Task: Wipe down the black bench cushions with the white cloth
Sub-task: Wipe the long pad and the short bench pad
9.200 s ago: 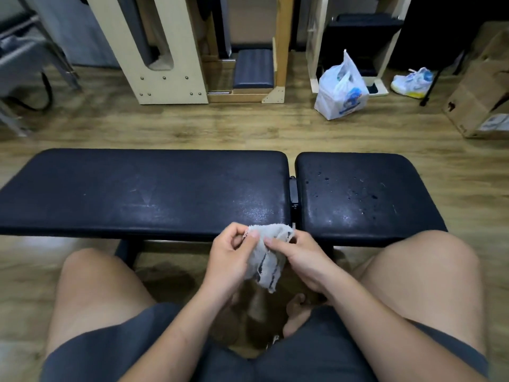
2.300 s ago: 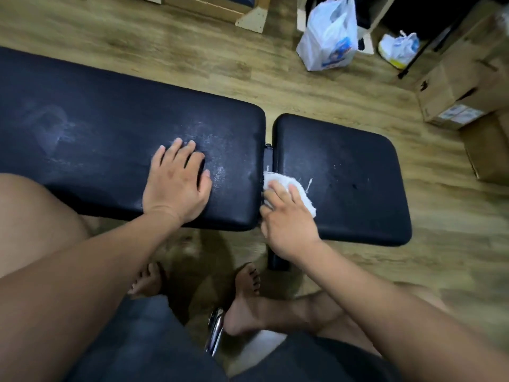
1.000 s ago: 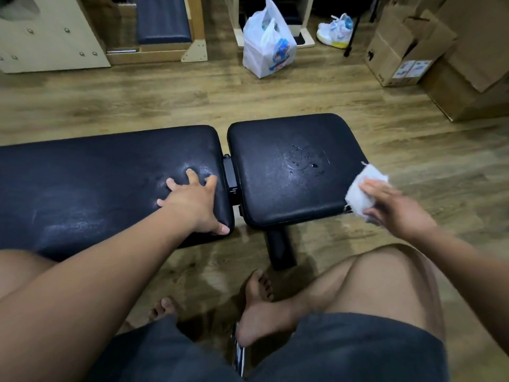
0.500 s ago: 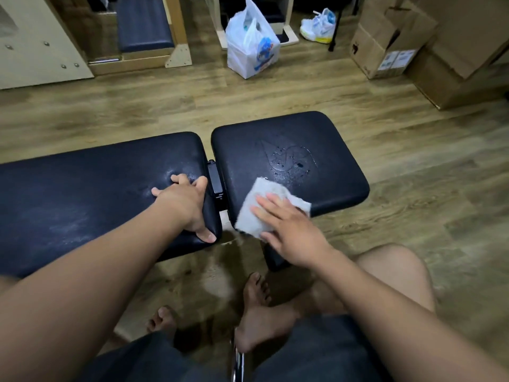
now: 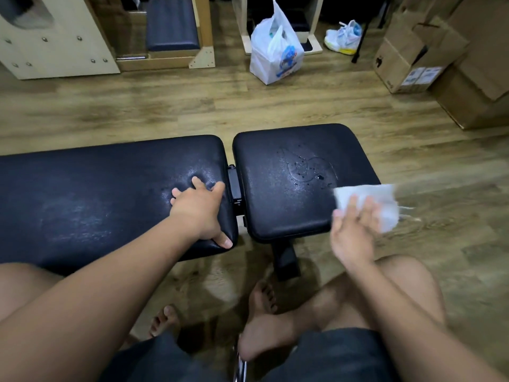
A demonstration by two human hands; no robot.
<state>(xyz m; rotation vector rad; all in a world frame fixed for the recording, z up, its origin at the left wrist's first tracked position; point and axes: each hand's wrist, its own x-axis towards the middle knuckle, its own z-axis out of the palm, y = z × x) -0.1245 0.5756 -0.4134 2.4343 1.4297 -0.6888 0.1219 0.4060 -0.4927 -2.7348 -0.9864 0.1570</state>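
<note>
The left hand [image 5: 199, 209] lies flat with fingers spread on the long black cushion [image 5: 96, 194], thumb hooked over its near edge. The right hand [image 5: 354, 232] is blurred; it presses the white cloth [image 5: 369, 204] at the small black cushion's [image 5: 289, 183] 4 o'clock corner. Wet drops sit at the cloth's 10 o'clock. The cloth's edges are smeared.

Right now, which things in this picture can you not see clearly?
- White cloth and right hand, head view: motion blur; contact with the seat cushion unclear.
- Long cushion: left end cut off by frame edge.
- Bench frame: mostly hidden under the cushions.
- Cardboard box labels: too small to read.
</note>
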